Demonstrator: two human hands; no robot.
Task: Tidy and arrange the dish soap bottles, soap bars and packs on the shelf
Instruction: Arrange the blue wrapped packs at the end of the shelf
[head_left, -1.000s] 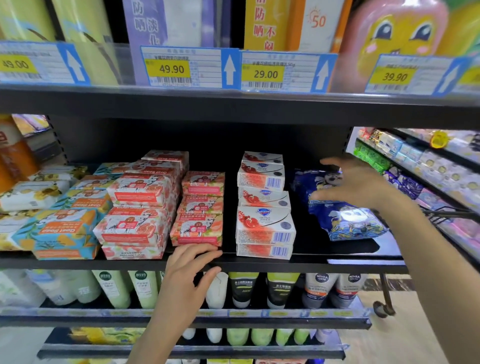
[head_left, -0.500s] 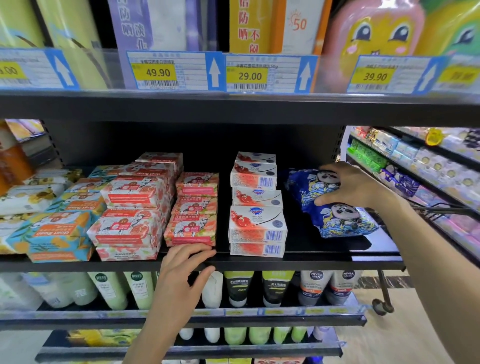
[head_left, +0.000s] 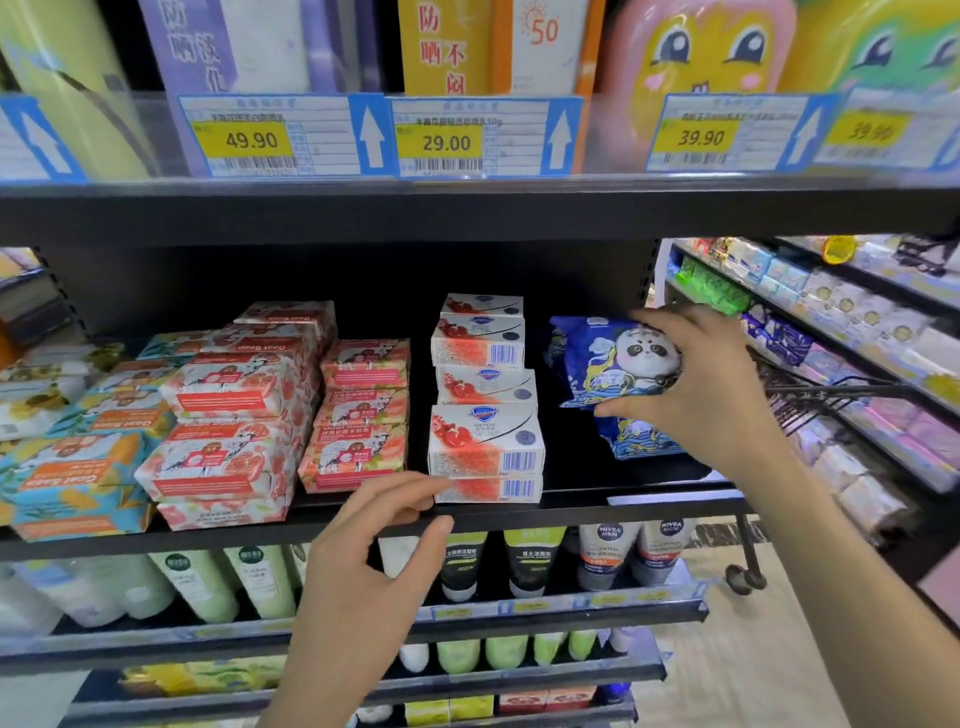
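Observation:
On the middle shelf (head_left: 519, 517), my right hand (head_left: 711, 395) grips a blue panda-print pack (head_left: 608, 364) and holds it tilted above a second blue pack (head_left: 636, 441) lying at the shelf's right end. My left hand (head_left: 374, 561) rests on the shelf's front edge, its fingertips close to the bottom white-and-red soap box (head_left: 488, 488) of a stack (head_left: 485, 431). Left of that stack stand piles of red floral soap bars (head_left: 358, 415) and larger red packs (head_left: 228, 431). Blue-and-orange goat soap packs (head_left: 72, 483) fill the left end.
Price tags (head_left: 447, 137) line the upper shelf's edge, with tall boxes behind them. Below are green tubes (head_left: 208, 587) and grey face wash tubes (head_left: 608, 556). To the right an aisle shelf (head_left: 831, 332) holds more packs. A dark gap lies between the white boxes and the blue packs.
My right hand came down onto the panda pack, closed round it and lifted it tilted off the lower pack. My left hand stayed on the shelf's edge.

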